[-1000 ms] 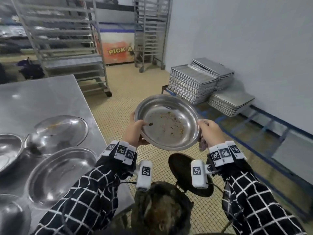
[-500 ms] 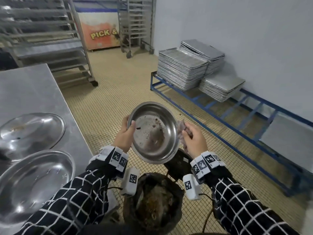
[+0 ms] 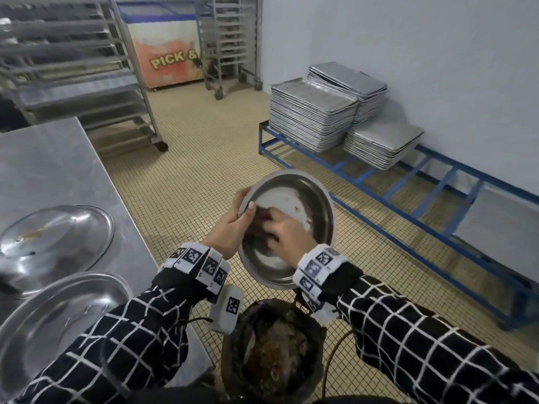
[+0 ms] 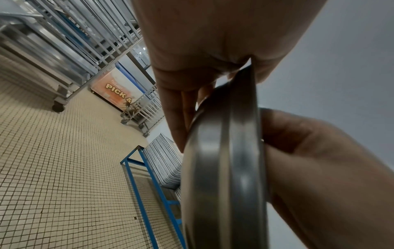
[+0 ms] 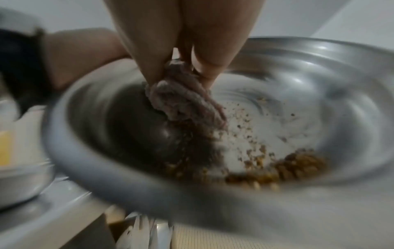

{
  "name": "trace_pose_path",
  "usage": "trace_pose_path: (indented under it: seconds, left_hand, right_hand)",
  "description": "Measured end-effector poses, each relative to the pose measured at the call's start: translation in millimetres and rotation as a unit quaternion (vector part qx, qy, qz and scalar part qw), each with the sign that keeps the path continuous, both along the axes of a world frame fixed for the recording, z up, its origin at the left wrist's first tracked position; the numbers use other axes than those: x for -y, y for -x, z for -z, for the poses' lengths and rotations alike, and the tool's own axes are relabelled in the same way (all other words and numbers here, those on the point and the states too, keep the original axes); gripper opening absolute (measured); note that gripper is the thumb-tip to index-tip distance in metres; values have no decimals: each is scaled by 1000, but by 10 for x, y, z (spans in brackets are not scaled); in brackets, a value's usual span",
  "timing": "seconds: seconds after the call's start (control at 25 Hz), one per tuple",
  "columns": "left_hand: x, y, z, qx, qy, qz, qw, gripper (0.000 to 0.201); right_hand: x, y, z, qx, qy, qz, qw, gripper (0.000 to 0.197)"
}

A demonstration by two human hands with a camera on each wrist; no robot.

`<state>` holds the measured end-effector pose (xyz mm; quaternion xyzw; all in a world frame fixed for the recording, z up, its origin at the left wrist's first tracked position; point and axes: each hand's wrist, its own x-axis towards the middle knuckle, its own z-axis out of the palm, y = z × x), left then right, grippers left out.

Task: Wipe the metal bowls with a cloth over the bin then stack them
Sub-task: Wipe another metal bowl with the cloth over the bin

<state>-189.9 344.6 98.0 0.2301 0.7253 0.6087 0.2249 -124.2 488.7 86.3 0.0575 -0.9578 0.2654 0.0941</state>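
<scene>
My left hand (image 3: 233, 225) grips the left rim of a metal bowl (image 3: 315, 205), thumb inside and fingers behind, and holds it tilted steeply above the black-lined bin (image 3: 274, 357). The bowl's rim (image 4: 241, 151) runs edge-on between thumb and fingers in the left wrist view. Inside the bowl my right hand (image 3: 280, 231) pinches a wadded grey cloth (image 5: 183, 96) and presses it to the bottom. Brown food crumbs (image 5: 283, 166) lie heaped at the bowl's (image 5: 319, 94) low side.
Two more metal bowls (image 3: 55, 246) (image 3: 58, 325) sit on the steel table (image 3: 52, 170) at my left. Stacked baking trays (image 3: 315, 115) rest on a blue floor rack (image 3: 408, 182) by the right wall. Wheeled tray racks (image 3: 87, 62) stand behind on the tiled floor.
The bowl has tipped from near level to steeply tilted over the bin. My right hand left the bowl's right rim and moved inside with the cloth. Crumbs have slid to the low side.
</scene>
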Motion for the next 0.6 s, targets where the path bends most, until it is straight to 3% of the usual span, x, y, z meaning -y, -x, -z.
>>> trace_pose_path:
  seconds: [0.12,0.2,0.36,0.48,0.6]
  left_hand:
    - [37,79,-32,-12,6,-5,1000,26]
    - [51,139,-63,-13,11,-2,1000,23]
    - [20,205,-139,-45,13,23,999,31]
    - [-4,241,-163,-72,14,34,997,29]
    - [27,274,-183,-49,-22,22,998,26]
  right_hand:
    - [23,-115,119,103,-71,-63,990,32]
    - [-76,-128,69,61,-44,-45,996,29]
    - [-344,130,-171,-122,-27,64,990,27]
    - [-521,295,-151,-49,-21,113,992,21]
    - [-664,196,64,-47,-117,93,988,24]
